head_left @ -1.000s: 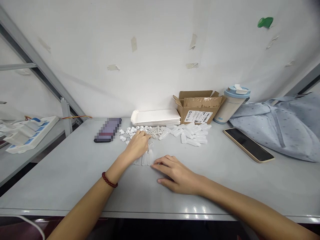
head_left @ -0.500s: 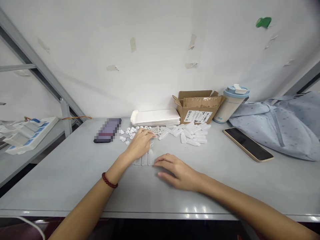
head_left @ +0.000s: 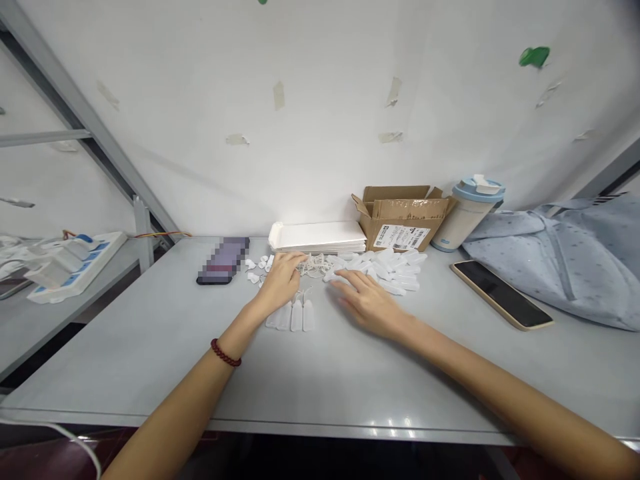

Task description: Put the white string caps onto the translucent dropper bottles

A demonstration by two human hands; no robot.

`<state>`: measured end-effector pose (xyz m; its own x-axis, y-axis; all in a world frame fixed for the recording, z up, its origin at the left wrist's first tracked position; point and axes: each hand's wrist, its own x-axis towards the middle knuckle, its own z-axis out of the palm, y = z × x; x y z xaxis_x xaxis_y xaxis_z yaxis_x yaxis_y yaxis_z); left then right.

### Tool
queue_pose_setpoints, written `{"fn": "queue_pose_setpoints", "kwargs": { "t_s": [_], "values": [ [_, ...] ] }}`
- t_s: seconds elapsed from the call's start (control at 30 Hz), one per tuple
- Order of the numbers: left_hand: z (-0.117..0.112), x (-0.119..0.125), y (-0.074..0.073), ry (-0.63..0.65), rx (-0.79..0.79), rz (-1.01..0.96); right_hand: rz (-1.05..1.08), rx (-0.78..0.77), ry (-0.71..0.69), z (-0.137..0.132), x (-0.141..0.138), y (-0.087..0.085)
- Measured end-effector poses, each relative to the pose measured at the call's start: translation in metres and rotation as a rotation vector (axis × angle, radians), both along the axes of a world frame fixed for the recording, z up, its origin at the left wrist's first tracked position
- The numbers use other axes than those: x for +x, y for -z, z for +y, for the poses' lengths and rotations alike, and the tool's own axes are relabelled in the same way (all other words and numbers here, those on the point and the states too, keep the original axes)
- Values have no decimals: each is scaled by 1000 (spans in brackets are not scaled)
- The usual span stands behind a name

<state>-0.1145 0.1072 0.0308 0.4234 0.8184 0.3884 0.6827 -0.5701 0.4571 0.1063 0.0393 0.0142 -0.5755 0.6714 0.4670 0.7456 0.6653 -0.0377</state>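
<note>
My left hand (head_left: 281, 281), a dark red beaded bracelet on its wrist, reaches over the small white caps and the edge of a heap of thin whitish strings (head_left: 316, 265). Its fingers are stretched out, thumb apart, and nothing shows in them. My right hand (head_left: 371, 304) is open and slightly blurred, fingertips at the near left edge of a pile of translucent plastic sleeves (head_left: 400, 267). Several such sleeves (head_left: 297, 316) lie side by side in a row in front of my left hand, with thin strings at their upper ends. Small white caps (head_left: 254, 265) lie scattered left of my left hand.
Behind the piles lie a stack of white cards (head_left: 320, 235) and an open cardboard box (head_left: 405, 217). A tumbler (head_left: 465, 217) leans beside the box. A phone (head_left: 501, 293) and a pale blue cloth bag (head_left: 540, 260) are at right; a pixelated dark device (head_left: 223, 261) lies left.
My right hand has moved from beside the sleeve row up to the sleeve pile. My left hand stays near the strings and caps. The camera view has shifted slightly.
</note>
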Motion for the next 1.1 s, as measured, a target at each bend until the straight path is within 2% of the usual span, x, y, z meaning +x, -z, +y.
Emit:
{"fn": "queue_pose_setpoints", "kwargs": {
  "t_s": [0.1, 0.23, 0.5, 0.63, 0.87, 1.1],
  "values": [
    [3, -3, 0, -28, -3, -40, -169, 61, 52, 18, 2, 2],
    [5, -5, 2, -50, -8, -88, -318, 99, 30, 33, -1, 2],
    [-2, 0, 2, -20, -35, -71, -418, 179, 21, 37, -10, -2],
    [-4, 0, 3, -16, -49, -5, -310, 186, -8, 28, -4, -2],
    [-1, -1, 5, -37, -39, 3, 10, 124, -12, 0, 10, -4],
    [2, -3, 4, -139, -12, -79, 186, -24, -60, -18, -3, 3]
  ]
}}
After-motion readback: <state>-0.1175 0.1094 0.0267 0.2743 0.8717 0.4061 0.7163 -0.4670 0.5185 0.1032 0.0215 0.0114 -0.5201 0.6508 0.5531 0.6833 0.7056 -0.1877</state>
